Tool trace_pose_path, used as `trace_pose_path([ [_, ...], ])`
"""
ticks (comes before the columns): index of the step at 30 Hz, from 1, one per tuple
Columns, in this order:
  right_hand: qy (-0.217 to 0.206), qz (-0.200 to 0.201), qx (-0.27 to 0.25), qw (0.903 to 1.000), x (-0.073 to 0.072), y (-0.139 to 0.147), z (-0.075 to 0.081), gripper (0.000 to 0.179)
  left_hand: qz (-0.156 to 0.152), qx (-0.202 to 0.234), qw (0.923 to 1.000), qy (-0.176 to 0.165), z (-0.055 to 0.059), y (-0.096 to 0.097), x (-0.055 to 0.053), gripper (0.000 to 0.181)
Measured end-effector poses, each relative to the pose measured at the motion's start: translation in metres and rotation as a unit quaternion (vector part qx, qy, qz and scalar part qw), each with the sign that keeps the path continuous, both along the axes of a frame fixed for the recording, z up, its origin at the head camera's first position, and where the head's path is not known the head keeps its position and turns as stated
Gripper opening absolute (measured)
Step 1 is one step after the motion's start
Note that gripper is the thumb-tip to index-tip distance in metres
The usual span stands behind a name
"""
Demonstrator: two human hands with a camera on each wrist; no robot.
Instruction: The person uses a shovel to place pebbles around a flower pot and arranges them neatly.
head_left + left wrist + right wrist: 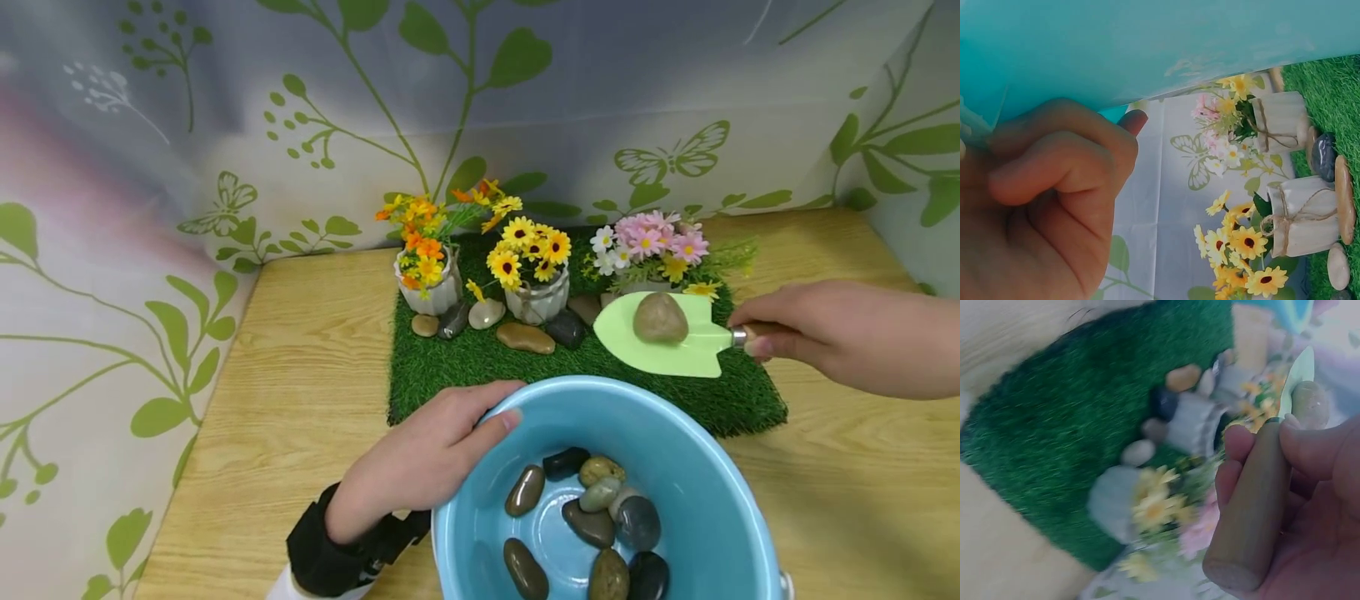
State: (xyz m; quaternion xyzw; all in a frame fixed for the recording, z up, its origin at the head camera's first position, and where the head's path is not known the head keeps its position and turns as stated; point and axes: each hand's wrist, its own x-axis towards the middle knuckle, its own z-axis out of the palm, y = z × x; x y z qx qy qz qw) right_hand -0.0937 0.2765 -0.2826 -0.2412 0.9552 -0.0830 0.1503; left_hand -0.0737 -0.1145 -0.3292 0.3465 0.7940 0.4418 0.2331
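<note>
Head view: right hand [810, 329] grips trowel [686, 358], left hand [423, 454] bucket [716, 500].
Smooth stone [660, 317] looks heavy, likely rolls; handle [1250, 519] suits firm hold.

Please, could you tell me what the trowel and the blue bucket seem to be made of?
Trowel blade: pale green, smooth; coated metal or plastic, I cannot tell which.
Trowel handle: likely wood, by its brown tone and matte finish.
Collar: silvery, shiny, so probably metal.
Blue bucket: probably plastic, by its smooth, glossy wall.
</note>
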Motion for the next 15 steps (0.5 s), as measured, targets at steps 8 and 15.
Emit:
trace_pose_path([
  [8,-0.075,-0.036,0.021,0.9963,-0.013,0.029,-0.036,0.028,-0.003,0.002,1.0,0.003,0.001,0.001,0.0,0.035],
  [15,-0.099,-0.031,0.014,0.9945,-0.024,0.042,-0.062,0.015,-0.004,0.011,0.9999,-0.006,0.0,0.0,0.0,0.034],
])
